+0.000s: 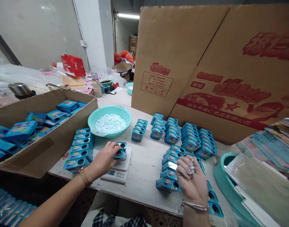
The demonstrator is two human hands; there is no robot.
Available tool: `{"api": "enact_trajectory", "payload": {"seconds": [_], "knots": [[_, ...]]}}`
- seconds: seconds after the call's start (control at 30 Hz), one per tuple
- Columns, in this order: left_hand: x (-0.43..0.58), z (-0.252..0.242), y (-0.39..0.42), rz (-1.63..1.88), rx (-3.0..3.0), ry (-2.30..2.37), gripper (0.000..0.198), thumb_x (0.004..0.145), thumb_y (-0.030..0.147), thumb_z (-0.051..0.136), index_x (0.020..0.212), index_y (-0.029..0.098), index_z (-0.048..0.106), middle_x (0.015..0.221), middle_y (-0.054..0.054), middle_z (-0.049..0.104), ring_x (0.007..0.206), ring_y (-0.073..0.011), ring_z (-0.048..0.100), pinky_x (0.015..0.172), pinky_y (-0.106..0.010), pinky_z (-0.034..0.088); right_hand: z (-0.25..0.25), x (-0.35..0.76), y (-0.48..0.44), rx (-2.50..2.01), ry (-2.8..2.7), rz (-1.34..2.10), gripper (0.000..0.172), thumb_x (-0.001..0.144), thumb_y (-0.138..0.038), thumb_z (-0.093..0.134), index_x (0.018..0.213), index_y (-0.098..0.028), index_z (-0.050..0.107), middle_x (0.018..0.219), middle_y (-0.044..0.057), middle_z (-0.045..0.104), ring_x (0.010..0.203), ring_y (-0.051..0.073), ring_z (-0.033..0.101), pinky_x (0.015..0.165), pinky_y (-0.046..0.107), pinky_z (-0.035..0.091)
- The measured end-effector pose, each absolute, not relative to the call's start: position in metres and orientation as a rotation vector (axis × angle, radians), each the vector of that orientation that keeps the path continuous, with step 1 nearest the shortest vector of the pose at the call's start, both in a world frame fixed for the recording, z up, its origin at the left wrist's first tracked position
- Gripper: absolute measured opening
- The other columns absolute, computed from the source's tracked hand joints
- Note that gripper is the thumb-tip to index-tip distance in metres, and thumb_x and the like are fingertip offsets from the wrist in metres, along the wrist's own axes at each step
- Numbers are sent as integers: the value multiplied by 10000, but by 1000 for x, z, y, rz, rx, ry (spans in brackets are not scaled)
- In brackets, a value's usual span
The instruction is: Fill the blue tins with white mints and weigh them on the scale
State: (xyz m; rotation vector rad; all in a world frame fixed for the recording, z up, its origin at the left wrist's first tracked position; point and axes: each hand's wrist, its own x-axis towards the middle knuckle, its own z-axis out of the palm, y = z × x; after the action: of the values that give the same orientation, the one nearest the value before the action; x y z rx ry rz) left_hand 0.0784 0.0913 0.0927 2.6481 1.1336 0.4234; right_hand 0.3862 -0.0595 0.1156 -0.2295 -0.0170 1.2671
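Observation:
My left hand (104, 160) is closed on a small blue box (121, 150) that stands on a white digital scale (117, 168). My right hand (191, 180) hovers above a row of blue boxes (169, 172) with its fingers curled round a few small white tablets (191, 164). A teal bowl (92, 118) full of the same white tablets sits just behind the scale. More blue boxes with round holes stand in a line to the left of the scale (81, 148) and in rows further back (185, 136).
An open cardboard box (46, 148) holding blue boxes lies at the left. A large printed carton (206, 63) stands on edge at the back right. A teal tray (226, 176) and stacked printed sheets (269, 157) fill the right. Clutter covers the far table.

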Motion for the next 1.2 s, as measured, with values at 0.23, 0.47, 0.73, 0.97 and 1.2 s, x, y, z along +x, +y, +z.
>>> {"api": "enact_trajectory", "payload": {"seconds": [0.23, 0.47, 0.73, 0.97, 1.2], "knots": [[82, 119, 26, 444, 2477, 971, 454, 748, 85, 545, 1132, 326, 560, 1093, -18, 610, 992, -213, 569, 817, -303, 467, 108, 380, -50, -280, 10, 1293, 158, 900, -101, 502, 830, -206, 406, 645, -77, 393, 476, 64, 399, 404, 158, 301], [173, 49, 12, 373, 2420, 908, 435, 790, 107, 547, 1196, 255, 508, 1041, -83, 594, 998, -266, 519, 827, -373, 464, 111, 346, -17, -380, 15, 1393, 150, 896, -124, 519, 810, -199, 421, 618, -86, 382, 487, 61, 410, 443, 168, 359], [152, 32, 9, 886, 2233, 843, 769, 831, 344, 653, 1467, 229, 238, 1334, -148, 489, 1225, -308, 476, 1021, -467, 439, 104, 312, 32, -589, 21, 1372, 168, 822, -182, 627, 792, -185, 462, 634, -79, 406, 555, 63, 448, 517, 185, 437], [64, 50, 67, 1504, 1677, 1327, 660, 793, 288, 722, 1377, 238, 418, 1315, -121, 527, 1231, -280, 525, 1015, -455, 472, 103, 279, 70, -566, 95, 1427, 122, 898, -216, 531, 802, -177, 467, 695, -60, 419, 526, 45, 400, 478, 160, 390], [47, 61, 101, 1432, 1637, 1282, 601, 807, 278, 712, 1352, 238, 462, 1273, -96, 583, 1193, -244, 562, 996, -413, 482, 100, 265, 89, -599, 95, 1420, 209, 953, -277, 444, 770, -183, 483, 655, -60, 411, 534, 62, 413, 527, 193, 433]]}}
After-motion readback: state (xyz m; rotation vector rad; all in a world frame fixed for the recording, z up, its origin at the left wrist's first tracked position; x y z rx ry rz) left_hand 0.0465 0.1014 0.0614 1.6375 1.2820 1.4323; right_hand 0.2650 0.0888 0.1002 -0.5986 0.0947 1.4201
